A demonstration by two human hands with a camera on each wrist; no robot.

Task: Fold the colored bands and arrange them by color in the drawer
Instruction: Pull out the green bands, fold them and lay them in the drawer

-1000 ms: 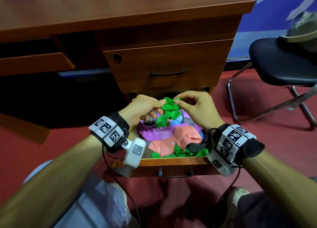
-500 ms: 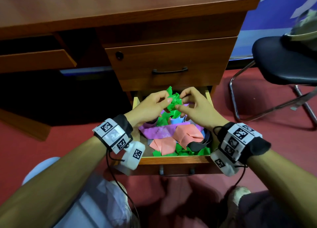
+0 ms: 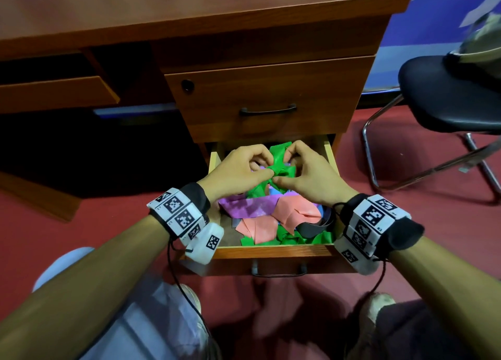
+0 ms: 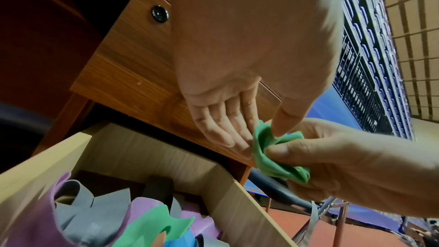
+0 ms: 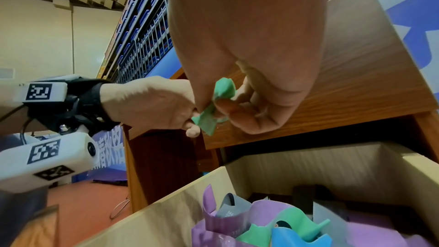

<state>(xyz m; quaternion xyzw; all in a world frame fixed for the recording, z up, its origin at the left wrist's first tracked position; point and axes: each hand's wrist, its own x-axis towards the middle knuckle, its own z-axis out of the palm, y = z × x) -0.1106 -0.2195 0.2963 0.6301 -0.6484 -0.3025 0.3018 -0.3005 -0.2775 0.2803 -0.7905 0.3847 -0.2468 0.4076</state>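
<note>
Both hands hold a crumpled green band (image 3: 279, 162) above the back of the open drawer (image 3: 271, 251). My left hand (image 3: 244, 170) pinches the green band (image 4: 270, 155) between thumb and fingers. My right hand (image 3: 306, 172) pinches the same green band (image 5: 215, 108) from the other side. In the drawer lie a purple band (image 3: 248, 206), salmon bands (image 3: 295, 213), more green bands (image 3: 287, 239), a blue band (image 3: 273, 190) and a dark grey band (image 3: 311, 228), all loosely piled.
The closed upper drawer (image 3: 268, 99) with a black handle is directly above the hands. A black chair (image 3: 450, 96) on a metal frame stands to the right on the red floor (image 3: 54, 210). My knees are below the drawer front.
The hands came closer together and bunched the green band tighter between their fingertips. The view moved slightly down toward the drawer.
</note>
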